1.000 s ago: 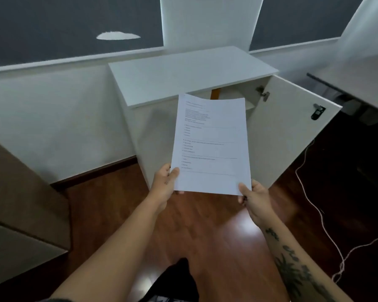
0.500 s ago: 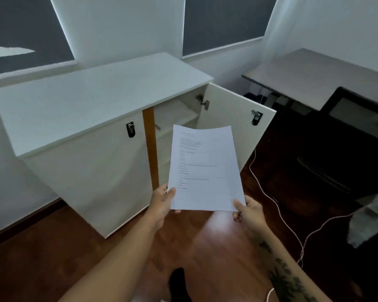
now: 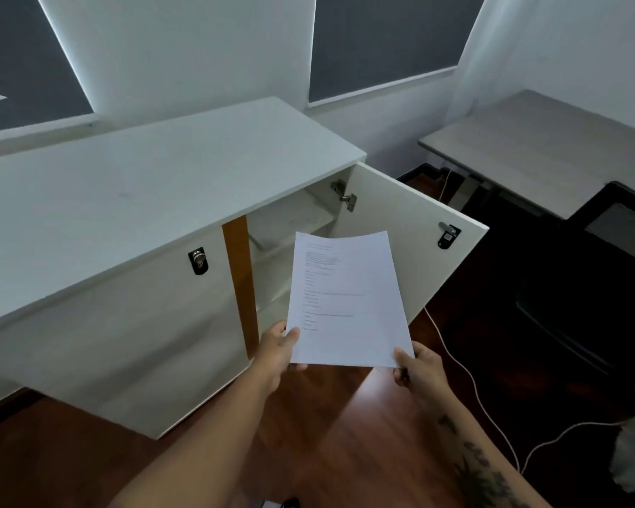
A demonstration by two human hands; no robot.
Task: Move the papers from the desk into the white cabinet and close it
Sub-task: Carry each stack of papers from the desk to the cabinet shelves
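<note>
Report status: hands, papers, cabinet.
Left hand and right hand both gripping the papers at the bottom corners. Cabinet's right door open, shelf visible. Nothing blocking the opening.

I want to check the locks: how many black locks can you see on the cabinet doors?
2. One lock is on the closed left door, near its top right corner. The other lock is on the open right door. More may be hidden.

Two hands (image 3: pixel 277 355) (image 3: pixel 420 368), one paper stack (image 3: pixel 349 302), one cabinet (image 3: pixel 132 185), two locks (image 3: pixel 198 261) (image 3: pixel 447 235), one desk (image 3: pixel 536 148).
</note>
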